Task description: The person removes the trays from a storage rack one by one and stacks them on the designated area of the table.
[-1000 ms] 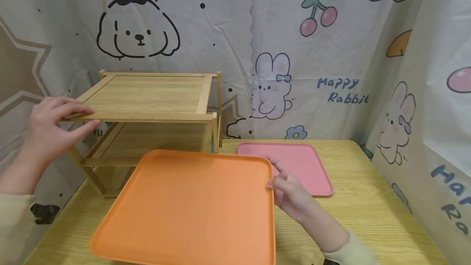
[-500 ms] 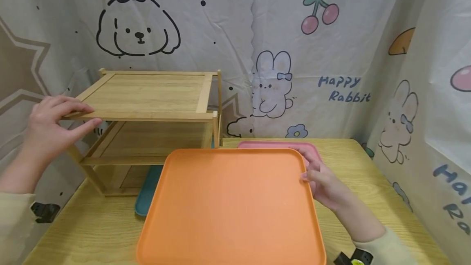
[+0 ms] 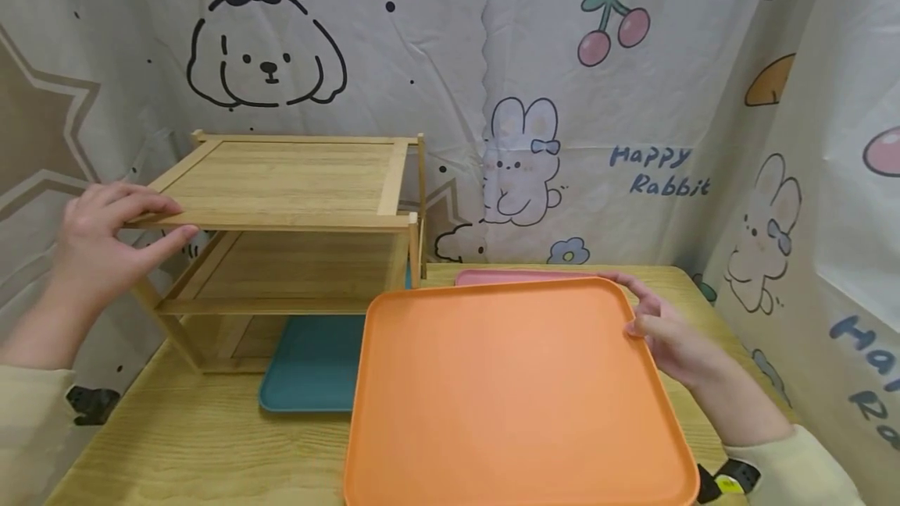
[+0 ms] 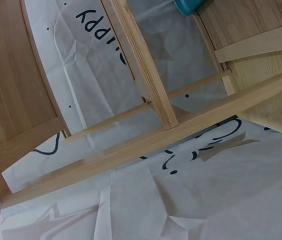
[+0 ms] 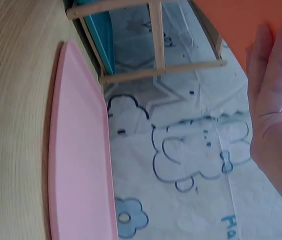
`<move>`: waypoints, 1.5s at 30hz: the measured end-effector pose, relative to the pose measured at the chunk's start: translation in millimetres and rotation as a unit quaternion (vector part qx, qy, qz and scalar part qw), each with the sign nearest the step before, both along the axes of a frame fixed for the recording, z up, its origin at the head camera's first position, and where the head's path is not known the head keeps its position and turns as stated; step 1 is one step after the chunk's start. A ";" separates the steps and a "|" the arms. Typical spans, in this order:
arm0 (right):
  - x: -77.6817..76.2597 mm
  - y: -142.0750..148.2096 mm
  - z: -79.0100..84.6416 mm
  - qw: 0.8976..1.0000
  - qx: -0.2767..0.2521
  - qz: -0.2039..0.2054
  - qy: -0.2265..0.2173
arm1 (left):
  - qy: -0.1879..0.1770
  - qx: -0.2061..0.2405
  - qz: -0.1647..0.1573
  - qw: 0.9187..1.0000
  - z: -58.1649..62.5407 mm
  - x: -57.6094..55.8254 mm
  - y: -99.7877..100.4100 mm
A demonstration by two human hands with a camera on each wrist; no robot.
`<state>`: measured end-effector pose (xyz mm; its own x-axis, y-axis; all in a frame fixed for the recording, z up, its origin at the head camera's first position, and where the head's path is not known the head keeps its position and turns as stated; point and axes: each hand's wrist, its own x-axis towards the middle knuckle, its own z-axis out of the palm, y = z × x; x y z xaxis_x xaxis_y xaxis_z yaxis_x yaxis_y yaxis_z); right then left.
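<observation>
My right hand (image 3: 671, 334) pinches the far right corner of an orange tray (image 3: 513, 397), thumb over the rim and fingers underneath. In the right wrist view its fingers (image 5: 276, 70) lie along the tray's underside. The tray is held up over the table, its near edge tilted down. At the left, my left hand (image 3: 112, 236) grips the near left corner of a wooden tiered shelf (image 3: 288, 178), fingers on the top board and thumb below it. A teal tray (image 3: 309, 369) sits on the shelf's bottom level, sticking out in front and partly hidden by the orange tray.
A pink tray (image 5: 81, 160) lies flat on the wooden table (image 3: 183, 436) at the back right, mostly hidden behind the orange tray in the head view. Printed cloth (image 3: 394, 45) hangs behind the table and along both sides.
My right hand has carried the orange tray rightward, away from the front of the shelf. The teal tray has come into sight and the pink one is now mostly covered. My left hand stays put.
</observation>
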<state>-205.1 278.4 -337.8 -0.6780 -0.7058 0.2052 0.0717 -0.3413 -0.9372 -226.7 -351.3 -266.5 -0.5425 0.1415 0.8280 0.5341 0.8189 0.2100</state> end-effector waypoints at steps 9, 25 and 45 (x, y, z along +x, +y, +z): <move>-5.0 39.6 4.8 0.997 -0.064 0.047 -0.025 | 0.011 -0.007 -0.008 1.000 -1.9 -2.0 -0.7; -29.9 78.7 -2.9 0.980 -0.150 0.112 -0.068 | 0.026 -0.012 -0.001 1.000 -3.3 -2.2 -2.0; -83.1 97.7 -52.3 0.992 -0.097 -0.034 -0.074 | 0.025 0.004 0.001 1.000 -4.2 -1.8 -0.6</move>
